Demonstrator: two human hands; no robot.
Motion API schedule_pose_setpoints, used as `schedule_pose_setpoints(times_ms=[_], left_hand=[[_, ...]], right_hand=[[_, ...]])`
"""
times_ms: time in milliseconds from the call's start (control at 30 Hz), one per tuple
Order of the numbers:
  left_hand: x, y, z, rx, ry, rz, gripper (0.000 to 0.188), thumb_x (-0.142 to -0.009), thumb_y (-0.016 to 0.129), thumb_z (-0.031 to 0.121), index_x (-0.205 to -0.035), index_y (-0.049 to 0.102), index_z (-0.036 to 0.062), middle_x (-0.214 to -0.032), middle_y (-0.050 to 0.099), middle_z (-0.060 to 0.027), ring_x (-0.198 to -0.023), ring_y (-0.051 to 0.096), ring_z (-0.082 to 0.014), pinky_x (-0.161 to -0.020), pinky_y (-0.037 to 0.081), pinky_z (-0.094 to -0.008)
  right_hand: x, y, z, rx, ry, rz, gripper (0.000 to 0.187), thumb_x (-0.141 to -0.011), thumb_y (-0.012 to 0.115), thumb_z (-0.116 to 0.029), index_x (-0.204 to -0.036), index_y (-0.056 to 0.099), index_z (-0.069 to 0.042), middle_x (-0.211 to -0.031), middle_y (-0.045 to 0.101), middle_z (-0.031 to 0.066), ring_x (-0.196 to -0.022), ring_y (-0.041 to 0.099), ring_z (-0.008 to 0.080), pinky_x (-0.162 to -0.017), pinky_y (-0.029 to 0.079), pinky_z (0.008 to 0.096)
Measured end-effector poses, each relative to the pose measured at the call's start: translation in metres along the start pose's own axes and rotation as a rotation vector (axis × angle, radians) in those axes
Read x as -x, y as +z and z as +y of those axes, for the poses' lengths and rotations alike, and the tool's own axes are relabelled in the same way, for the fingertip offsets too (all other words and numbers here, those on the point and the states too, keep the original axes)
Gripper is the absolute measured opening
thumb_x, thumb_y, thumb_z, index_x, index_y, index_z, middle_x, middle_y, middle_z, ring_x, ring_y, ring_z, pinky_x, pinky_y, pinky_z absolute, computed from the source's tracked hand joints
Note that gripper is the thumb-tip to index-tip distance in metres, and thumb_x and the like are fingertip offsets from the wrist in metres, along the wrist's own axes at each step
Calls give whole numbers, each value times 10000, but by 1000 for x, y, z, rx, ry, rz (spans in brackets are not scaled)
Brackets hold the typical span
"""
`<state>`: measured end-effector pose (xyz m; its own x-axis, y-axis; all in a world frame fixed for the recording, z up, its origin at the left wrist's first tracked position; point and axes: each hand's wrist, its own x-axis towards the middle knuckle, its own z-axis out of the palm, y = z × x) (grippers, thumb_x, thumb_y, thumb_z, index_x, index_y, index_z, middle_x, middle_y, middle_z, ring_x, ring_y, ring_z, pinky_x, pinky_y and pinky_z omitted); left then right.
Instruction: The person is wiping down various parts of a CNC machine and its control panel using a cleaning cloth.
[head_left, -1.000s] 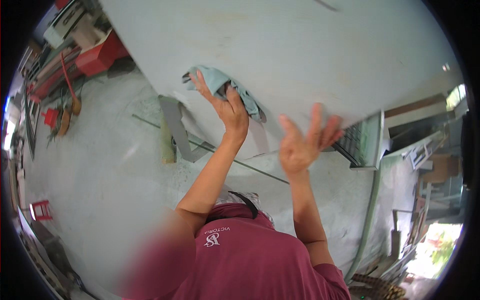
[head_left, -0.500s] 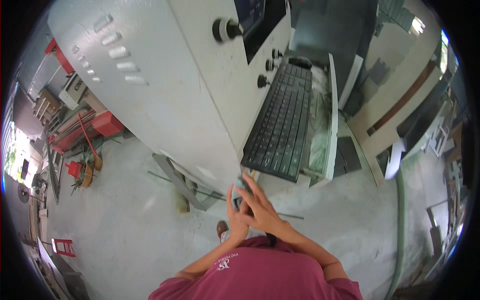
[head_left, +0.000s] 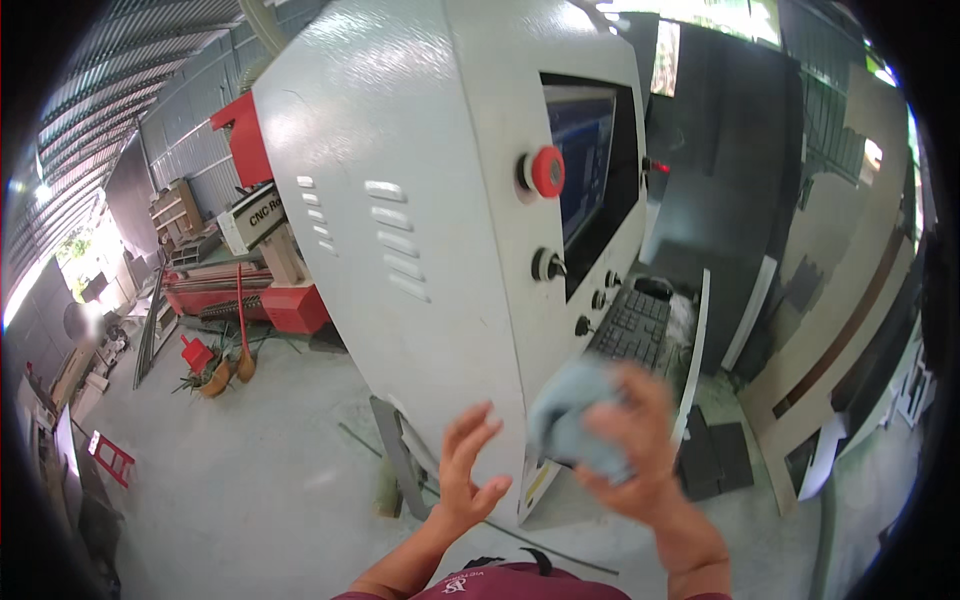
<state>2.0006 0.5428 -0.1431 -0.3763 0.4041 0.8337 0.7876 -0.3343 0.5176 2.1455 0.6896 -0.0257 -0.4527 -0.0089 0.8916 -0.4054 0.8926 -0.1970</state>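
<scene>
My right hand [head_left: 640, 440], blurred by motion, grips a bunched grey-blue cloth [head_left: 575, 405] in front of the keyboard [head_left: 638, 325]. Empty and with its fingers apart, my left hand [head_left: 467, 470] is raised by the lower corner of a tall light-grey control cabinet [head_left: 430, 290]. The cabinet's front carries a screen [head_left: 585, 150], a red push button [head_left: 547, 172] and several black knobs. The cloth hides the near end of the keyboard, which lies on a shelf jutting from the cabinet.
Behind the cabinet on the left stands a red and grey machine [head_left: 295, 308]. A broom, a red dustpan [head_left: 197, 354] and a small red stool [head_left: 112, 460] are on the concrete floor. Large panels [head_left: 840, 330] lean on the right. A dark flat piece [head_left: 715, 455] lies below the shelf.
My hands have parted from below the keyboard's near end. The right has moved right with the cloth; the left has opened. The view has tilted up, showing more of the cabinet and screen.
</scene>
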Motion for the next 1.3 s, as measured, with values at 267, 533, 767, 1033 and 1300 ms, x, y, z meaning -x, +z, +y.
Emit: schedule_pose_setpoints(times_ms=[267,533,767,1033,1300], left_hand=[[-79,51,-38,-397,225,212,796,-787,665,193,-1453,252,52,-1512,95,-310,-1392,105,-502,-1098,134,-586],[-80,52,-47,-472,294,258,802,-751,651,84,-1439,248,-3,-1496,133,-330,-1368,135,-542,-1083,116,-627],[-81,59,-54,-488,303,258,779,-770,624,93,-1443,243,-5,-1502,118,-325,-1389,96,-519,-1098,95,-607],[-74,63,-58,-404,315,324,515,-983,310,246,-1421,319,-25,-1533,167,-224,-1432,128,-365,-1140,118,-458],[-43,97,-67,40,-108,561,486,-993,314,196,-1430,310,-14,-1545,174,-165,-1442,124,-292,-1152,122,-393]], right_hand=[[-209,22,31,225,-311,313,534,-772,645,-97,-1282,485,-114,-1241,521,137,-1180,472,357,-981,411,422],[-294,9,80,200,-530,427,316,-858,509,-117,-1155,547,-19,-1035,615,173,-1017,581,294,-846,490,368],[-273,11,87,65,110,405,390,-899,480,-148,-1270,438,-37,-939,631,230,-762,647,308,-690,511,417],[-183,69,39,475,-513,543,411,-763,627,-115,-1169,565,-89,-1174,513,241,-1076,535,388,-844,503,418],[-120,48,41,348,-407,301,458,-771,623,-107,-1212,533,-24,-1213,468,283,-1078,536,390,-821,522,372]])
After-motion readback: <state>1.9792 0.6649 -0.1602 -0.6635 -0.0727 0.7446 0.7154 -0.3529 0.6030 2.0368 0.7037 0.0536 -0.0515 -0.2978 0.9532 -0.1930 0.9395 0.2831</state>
